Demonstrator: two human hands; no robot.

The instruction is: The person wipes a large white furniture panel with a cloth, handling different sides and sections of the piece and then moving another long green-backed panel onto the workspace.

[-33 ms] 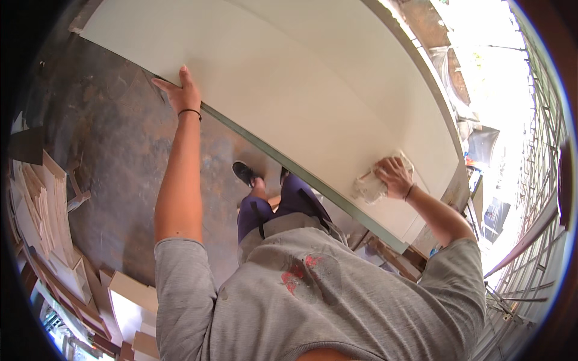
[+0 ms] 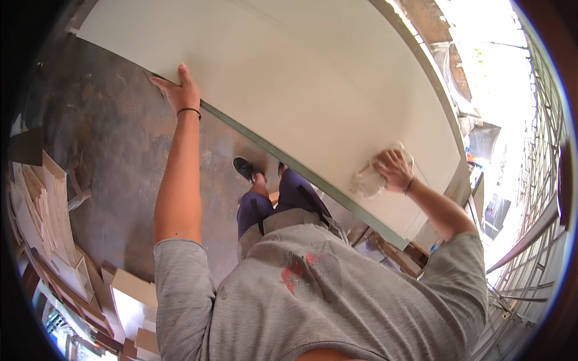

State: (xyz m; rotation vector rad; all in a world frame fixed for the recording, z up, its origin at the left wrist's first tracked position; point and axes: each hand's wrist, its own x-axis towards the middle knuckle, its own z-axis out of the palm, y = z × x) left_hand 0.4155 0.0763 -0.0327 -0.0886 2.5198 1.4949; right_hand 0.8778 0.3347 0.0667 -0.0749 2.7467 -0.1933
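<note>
A large pale, cream-coloured flat panel [image 2: 271,78] with a green near edge stretches across in front of me. My left hand [image 2: 182,95] grips that edge toward the left, one digit laid on the top face and the others along the side, partly hidden. On the right part of the panel my right hand [image 2: 394,170] presses a crumpled whitish cloth [image 2: 369,182] against the surface, its fingers bent over the cloth. A dark band circles each wrist.
Below the panel is a stained dark floor [image 2: 132,162], where my shoe [image 2: 244,169] shows. Stacked boards [image 2: 45,204] and a pale box [image 2: 133,295] stand at the left. A metal lattice [image 2: 542,180] runs along the bright right side. Wood pieces [image 2: 400,256] lie under the panel's right end.
My right hand and the cloth have shifted very slightly up and to the left over the panel. My left hand keeps its place on the edge.
</note>
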